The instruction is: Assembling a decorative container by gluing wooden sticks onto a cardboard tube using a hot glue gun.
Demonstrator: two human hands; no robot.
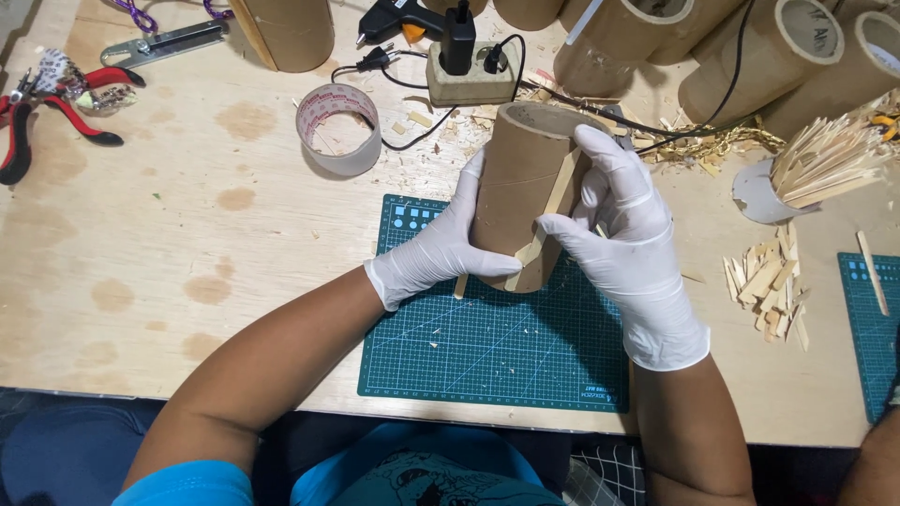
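Observation:
A brown cardboard tube (520, 178) is held tilted above a green cutting mat (487, 347). My left hand (441, 248), in a white glove, grips the tube's left side and lower edge. My right hand (623, 239), also gloved, wraps the tube's right side and presses a flat wooden stick (553, 201) lengthwise against the tube. A second stick (460, 286) pokes out below my left hand.
A roll of clear tape (339, 129) lies beyond the mat. A power strip (472, 80) with plugs and a glue gun (401, 19) sit at the back among more cardboard tubes (769, 56). Piles of wooden sticks (767, 281) lie right. Red pliers (47, 108) rest far left.

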